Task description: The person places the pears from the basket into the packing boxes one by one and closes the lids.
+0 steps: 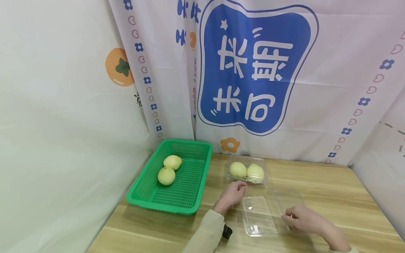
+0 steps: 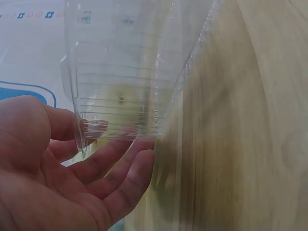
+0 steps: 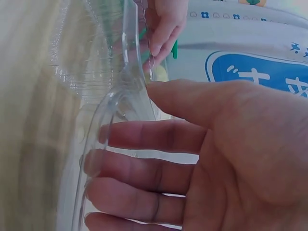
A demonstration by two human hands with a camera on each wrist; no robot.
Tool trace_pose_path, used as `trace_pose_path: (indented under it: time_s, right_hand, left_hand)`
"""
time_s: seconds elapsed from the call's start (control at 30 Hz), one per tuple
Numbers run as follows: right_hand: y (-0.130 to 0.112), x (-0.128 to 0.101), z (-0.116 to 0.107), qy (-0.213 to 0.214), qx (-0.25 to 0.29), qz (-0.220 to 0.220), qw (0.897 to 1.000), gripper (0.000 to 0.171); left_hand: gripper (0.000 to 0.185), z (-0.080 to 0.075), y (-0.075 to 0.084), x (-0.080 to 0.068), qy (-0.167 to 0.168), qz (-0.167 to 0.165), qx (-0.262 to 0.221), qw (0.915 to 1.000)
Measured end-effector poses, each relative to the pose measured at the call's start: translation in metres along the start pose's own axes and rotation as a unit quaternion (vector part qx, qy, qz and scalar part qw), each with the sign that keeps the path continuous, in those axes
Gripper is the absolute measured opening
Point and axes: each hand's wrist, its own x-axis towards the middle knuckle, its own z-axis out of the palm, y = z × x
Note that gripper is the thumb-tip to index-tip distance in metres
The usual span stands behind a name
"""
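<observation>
A clear plastic clamshell box (image 1: 259, 216) lies opened out on the wooden table, its two halves side by side. My left hand (image 1: 232, 194) is at its far left corner; the left wrist view shows thumb and fingers (image 2: 137, 178) of that hand (image 2: 62, 178) pinching the ribbed clear wall (image 2: 115, 62). On the right half, my right hand (image 1: 302, 218) holds the edge. The right wrist view has the thumb of this hand (image 3: 240, 134) on the clear rim (image 3: 113, 98), fingers curled behind it.
Behind the opened box stands a closed clear box (image 1: 246, 180) with two pale yellow pears (image 1: 238, 170). A green plastic basket (image 1: 202, 182) at the left holds two more pears (image 1: 166, 175). Printed cloth (image 1: 316, 140) hangs along the table's back edge.
</observation>
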Motion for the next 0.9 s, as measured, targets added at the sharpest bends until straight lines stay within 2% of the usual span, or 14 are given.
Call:
trace_pose_path:
  time_s: [0.17,0.43,0.7,0.8,0.9]
  right_hand:
    - [-0.007,0.0,0.008,0.008,-0.012,-0.002,1.0,0.031]
    - [-0.017,0.0,0.017,0.027,-0.007,-0.015,1.0,0.034]
    - [-0.024,0.005,0.018,0.054,-0.001,0.04,0.998,0.036]
    - [-0.026,0.006,0.017,0.073,-0.013,0.047,0.996,0.032]
    - [-0.026,0.008,0.018,0.09,-0.029,0.036,0.995,0.027]
  left_hand:
    - [0.027,-0.003,-0.001,0.001,-0.001,-0.015,-0.013,0.9998]
    - [0.027,-0.007,-0.002,0.0,0.002,-0.008,0.001,1.0]
    - [0.03,-0.009,0.001,-0.002,-0.001,-0.025,-0.004,0.9997]
    - [0.03,-0.01,0.001,-0.003,-0.001,-0.027,-0.004,0.9996]
    - [0.029,-0.013,0.002,-0.005,0.003,-0.018,0.005,0.9998]
